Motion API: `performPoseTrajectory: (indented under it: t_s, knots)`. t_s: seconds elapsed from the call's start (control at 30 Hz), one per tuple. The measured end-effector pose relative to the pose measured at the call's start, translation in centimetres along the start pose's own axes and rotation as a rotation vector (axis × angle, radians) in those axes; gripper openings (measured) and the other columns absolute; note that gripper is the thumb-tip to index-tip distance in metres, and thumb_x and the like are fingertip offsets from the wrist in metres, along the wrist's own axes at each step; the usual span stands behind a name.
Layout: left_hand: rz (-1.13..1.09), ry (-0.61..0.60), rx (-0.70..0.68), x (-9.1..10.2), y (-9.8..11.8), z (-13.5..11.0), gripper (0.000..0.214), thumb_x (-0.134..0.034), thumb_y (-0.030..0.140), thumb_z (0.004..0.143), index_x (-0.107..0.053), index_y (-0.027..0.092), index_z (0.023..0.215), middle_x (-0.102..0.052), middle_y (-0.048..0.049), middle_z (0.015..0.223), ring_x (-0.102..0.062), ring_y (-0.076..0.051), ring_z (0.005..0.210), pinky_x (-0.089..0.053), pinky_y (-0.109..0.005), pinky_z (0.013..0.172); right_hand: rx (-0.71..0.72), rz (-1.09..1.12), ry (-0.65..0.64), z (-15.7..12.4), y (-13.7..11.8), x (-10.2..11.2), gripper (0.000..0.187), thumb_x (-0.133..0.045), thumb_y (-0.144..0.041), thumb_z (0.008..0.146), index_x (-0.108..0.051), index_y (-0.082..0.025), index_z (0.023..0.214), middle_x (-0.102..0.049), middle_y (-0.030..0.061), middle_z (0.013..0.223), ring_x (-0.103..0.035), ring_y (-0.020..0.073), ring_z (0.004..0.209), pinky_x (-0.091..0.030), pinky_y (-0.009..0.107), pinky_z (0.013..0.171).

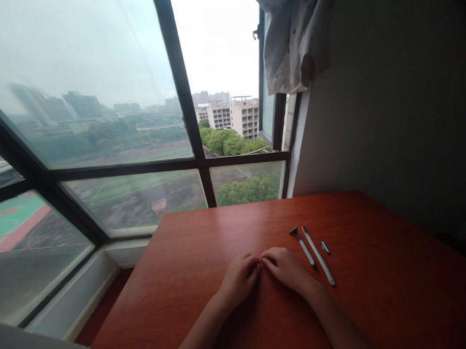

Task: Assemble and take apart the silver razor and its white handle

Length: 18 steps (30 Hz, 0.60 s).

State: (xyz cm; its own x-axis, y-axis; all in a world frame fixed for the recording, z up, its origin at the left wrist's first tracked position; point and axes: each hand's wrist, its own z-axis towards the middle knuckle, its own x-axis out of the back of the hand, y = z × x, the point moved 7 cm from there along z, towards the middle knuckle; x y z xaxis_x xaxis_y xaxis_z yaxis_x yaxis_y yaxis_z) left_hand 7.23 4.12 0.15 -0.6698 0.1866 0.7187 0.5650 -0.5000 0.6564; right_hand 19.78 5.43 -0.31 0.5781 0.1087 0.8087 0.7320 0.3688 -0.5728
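Note:
My left hand and my right hand meet over the middle of the reddish-brown wooden table. Fingers on both are curled in and pinched, with the fingertips touching or almost touching. Whatever may be between them is too small or hidden to make out. Just right of my right hand lies a razor with a grey handle and dark head. Beside it, a long, slim, light-grey stick lies at a slant, its kind unclear. Farther right is a small teal and silvery item.
Dark-framed windows stand along the table's far and left sides, with one pane open at the back. A pale curtain hangs at upper right beside a dark wall. The table's left edge drops to a low ledge.

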Motion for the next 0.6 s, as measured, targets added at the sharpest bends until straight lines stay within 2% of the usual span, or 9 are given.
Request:
performPoseTrajectory:
  t_s: [0.6]
  knots:
    - [0.003, 0.011, -0.002, -0.19, -0.30, -0.05, 0.020, -0.049, 0.024, 0.091, -0.068, 0.021, 0.098, -0.064, -0.0054, 0.089, -0.058, -0.018, 0.081, -0.044, -0.027, 0.072, -0.011, 0.004, -0.002, 0.01, 0.02, 0.04, 0.023, -0.050, -0.019, 0.088, -0.072, -0.020, 0.090, -0.073, 0.0057, 0.092, -0.065, 0.0198, 0.088, -0.043, 0.025, 0.079]
